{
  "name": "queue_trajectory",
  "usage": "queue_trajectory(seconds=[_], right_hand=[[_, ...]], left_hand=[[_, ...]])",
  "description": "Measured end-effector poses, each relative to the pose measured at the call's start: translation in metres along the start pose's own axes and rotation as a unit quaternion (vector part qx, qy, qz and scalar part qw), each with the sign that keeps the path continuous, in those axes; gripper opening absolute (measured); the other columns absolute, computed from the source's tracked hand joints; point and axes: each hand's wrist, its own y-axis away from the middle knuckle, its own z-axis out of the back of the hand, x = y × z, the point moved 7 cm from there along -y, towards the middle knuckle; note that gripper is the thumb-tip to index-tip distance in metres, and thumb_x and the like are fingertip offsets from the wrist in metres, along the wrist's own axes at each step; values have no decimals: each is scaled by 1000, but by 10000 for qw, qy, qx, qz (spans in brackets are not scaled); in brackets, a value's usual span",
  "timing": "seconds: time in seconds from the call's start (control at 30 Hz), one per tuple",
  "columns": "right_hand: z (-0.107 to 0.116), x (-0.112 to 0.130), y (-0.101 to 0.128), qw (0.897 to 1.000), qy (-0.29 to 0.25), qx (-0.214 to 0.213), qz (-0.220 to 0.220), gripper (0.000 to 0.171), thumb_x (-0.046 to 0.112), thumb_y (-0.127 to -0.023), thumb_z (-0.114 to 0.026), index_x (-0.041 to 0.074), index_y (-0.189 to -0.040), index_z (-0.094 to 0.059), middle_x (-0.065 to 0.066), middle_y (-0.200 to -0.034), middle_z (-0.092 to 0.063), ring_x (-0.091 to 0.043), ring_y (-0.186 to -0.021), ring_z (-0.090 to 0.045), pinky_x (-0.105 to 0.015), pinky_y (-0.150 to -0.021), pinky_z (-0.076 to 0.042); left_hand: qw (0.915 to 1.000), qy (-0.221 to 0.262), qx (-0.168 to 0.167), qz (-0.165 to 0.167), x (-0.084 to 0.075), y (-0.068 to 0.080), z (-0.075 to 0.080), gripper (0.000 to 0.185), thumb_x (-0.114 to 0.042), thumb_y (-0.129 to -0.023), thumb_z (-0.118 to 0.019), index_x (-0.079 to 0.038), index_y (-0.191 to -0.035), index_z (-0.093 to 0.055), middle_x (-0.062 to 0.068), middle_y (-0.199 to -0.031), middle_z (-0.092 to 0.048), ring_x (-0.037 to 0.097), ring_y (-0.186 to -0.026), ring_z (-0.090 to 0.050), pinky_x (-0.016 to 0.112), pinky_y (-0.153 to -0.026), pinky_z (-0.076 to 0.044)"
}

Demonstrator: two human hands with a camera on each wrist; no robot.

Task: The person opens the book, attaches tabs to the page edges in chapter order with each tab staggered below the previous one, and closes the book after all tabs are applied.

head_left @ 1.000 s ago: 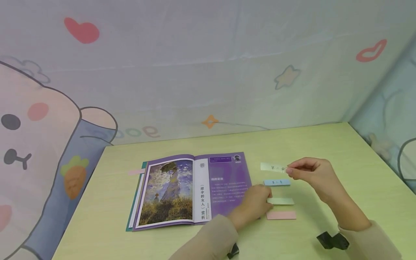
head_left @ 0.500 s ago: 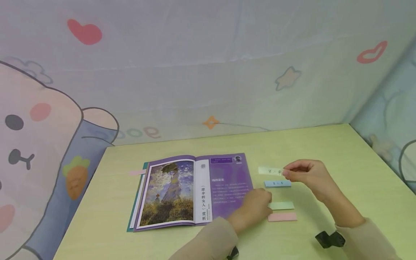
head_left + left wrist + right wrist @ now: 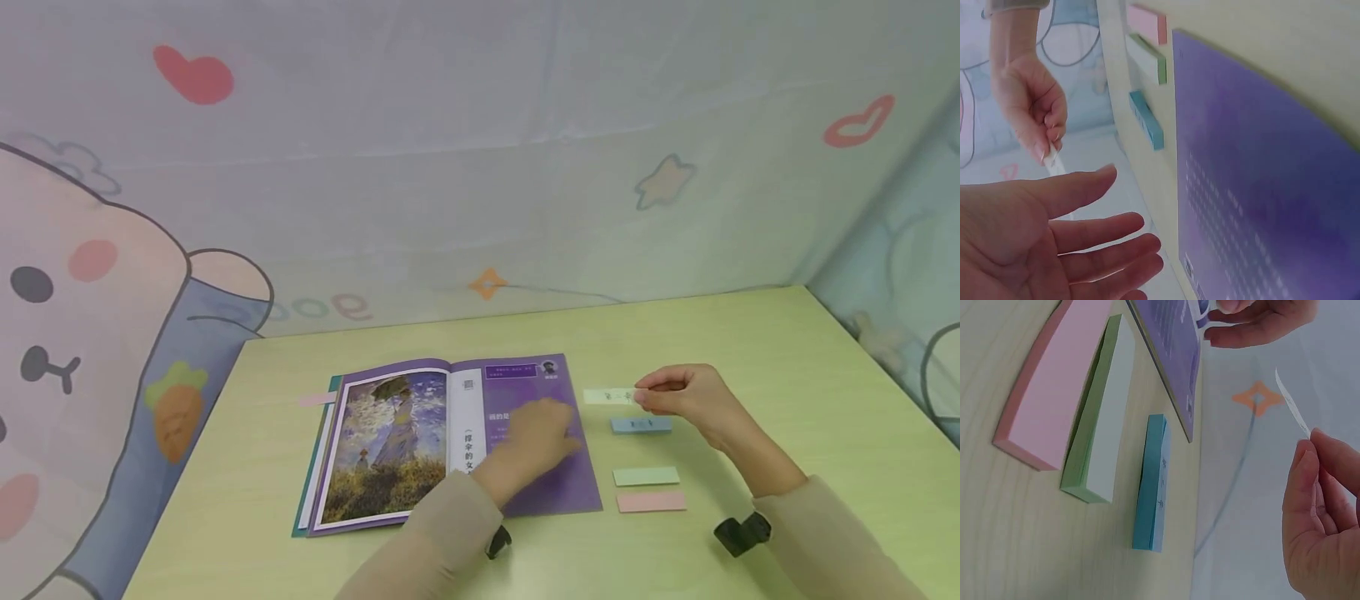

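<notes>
The left hand [image 3: 534, 433] was held flat, palm down, with its fingers [image 3: 1094, 232] kept straight and a little apart. Nothing was gripped by it. The left arm, covered in a beige sleeve [image 3: 431, 542], was stretched forward from the lower middle of the head view. The right hand [image 3: 682, 393] was raised a little, and its fingers [image 3: 1313, 481] were curled in, with the thumb and first finger pinched together. The right arm was reached in from the lower right, and a dark strap [image 3: 738, 533] was worn at its wrist.
</notes>
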Motion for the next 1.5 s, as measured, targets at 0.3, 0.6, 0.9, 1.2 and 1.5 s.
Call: queue_trajectory(seconds=[0.3,0.6,0.9,1.2,1.5], right_hand=[[-5,-8,-27,9993,-49,202,-307,32,14,-83,-71,-10,-104,-63,-1,-84,-69,-23,-84,-67,-36,-79,-54],[-19,-24,-53,9971,-285,270,-648,32,4,-84,-68,-15,-108,-60,-2,-84,-68,-22,-83,-67,-34,-78,-54],[-25,-36,-62,9950,-351,341,-871,28,3,-83,-68,-14,-105,-62,-1,-81,-66,-13,-74,-66,-28,-71,-55],[-25,-44,-64,9920,-575,386,-1052,23,2,-83,-69,-12,-101,-64,-1,-78,-67,-12,-69,-65,-25,-66,-55],[-26,-52,-63,9905,-590,367,-1190,17,-1,-81,-69,-9,-96,-67,-1,-74,-67,-12,-65,-64,-23,-62,-54]], left_hand=[[9984,-103,331,-445,16,-3,7,43,-34,-85,-67,-4,-116,-60,8,-119,-59,22,-104,-59,33,-81,-51],[9974,-416,428,-394,25,-11,-4,71,-36,-89,-61,-1,-143,-32,12,-149,-29,29,-134,-31,52,-99,-37],[9955,-595,626,-399,28,-14,-16,68,-39,-91,-56,-5,-145,-31,9,-150,-28,28,-135,-30,54,-100,-34],[9930,-681,865,-417,25,-16,-26,65,-40,-94,-51,-8,-146,-29,5,-152,-23,24,-138,-25,53,-103,-30],[9903,-877,958,-485,17,-15,-31,64,-43,-94,-49,-11,-146,-30,2,-152,-24,23,-138,-25,52,-104,-30]])
